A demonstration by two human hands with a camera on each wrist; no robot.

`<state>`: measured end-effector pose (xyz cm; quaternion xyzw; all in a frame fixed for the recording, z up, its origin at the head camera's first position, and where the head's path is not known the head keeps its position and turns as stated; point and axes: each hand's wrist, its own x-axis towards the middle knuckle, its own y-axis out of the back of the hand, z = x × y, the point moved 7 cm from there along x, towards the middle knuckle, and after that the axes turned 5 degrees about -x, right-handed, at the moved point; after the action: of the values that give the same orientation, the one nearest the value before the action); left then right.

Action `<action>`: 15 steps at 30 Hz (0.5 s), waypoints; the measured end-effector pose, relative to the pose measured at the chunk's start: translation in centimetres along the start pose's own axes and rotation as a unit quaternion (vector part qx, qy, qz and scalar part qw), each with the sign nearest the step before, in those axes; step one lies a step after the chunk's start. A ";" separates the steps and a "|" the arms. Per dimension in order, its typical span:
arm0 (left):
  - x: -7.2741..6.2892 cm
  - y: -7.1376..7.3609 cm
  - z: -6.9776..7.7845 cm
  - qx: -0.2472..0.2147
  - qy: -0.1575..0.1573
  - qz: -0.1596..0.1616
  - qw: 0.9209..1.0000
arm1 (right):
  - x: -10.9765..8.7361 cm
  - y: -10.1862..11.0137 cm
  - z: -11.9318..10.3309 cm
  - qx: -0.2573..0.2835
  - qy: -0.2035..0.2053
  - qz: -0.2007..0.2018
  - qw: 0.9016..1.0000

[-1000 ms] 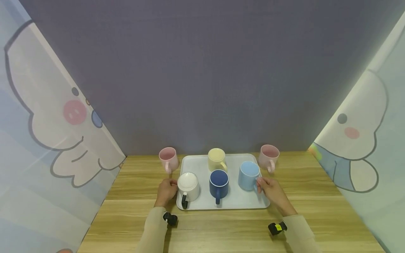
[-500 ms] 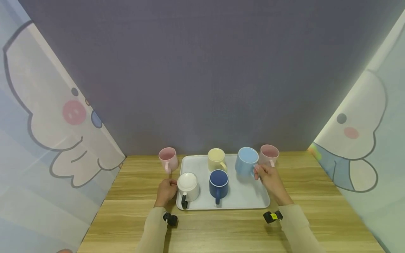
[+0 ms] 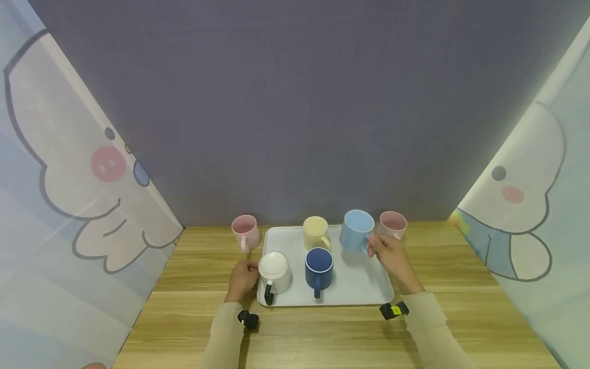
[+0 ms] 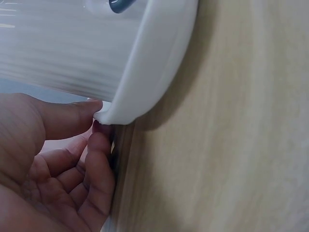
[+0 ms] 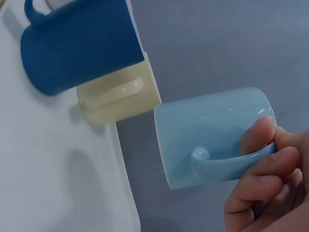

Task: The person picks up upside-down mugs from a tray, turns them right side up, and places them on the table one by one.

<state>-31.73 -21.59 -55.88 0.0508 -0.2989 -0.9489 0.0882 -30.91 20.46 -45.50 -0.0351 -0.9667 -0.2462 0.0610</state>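
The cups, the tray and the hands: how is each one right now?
Tray: lying on the table, pinched at its edge
Light blue cup: held in the air by its handle
Dark blue cup: standing on the tray
Yellow cup: standing on the tray
White cup: standing on the tray
Left pink cup: standing on the table
Right pink cup: standing on the table
Left hand: pinching the tray
Right hand: gripping the handle

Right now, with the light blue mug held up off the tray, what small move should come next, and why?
Probably lower the light blue mug gently onto the tray beside the yellow mug: the right hand holds it by its handle, that spot looks bare, and the left hand pinches the tray's rim, which should help steady it.
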 end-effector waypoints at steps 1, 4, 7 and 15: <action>0.0 0.0 0.0 0.000 0.000 -0.001 1.000 | 0.0 -0.1 0.1 0.017 -0.008 -0.003 1.000; -0.1 0.1 0.1 0.001 0.001 0.000 1.000 | -0.2 -0.4 0.3 0.090 -0.034 -0.020 0.995; -0.2 0.1 0.1 0.002 0.003 0.000 1.000 | -0.4 -1.0 0.5 0.185 -0.058 -0.041 0.980; -0.3 0.2 0.3 0.004 0.004 0.000 1.000 | -0.8 -3.0 -0.3 0.497 -0.044 -0.130 0.857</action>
<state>-31.43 -21.49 -55.55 0.0548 -0.3024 -0.9474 0.0893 -30.42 17.70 -46.76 0.1149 -0.9579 0.2631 -0.0043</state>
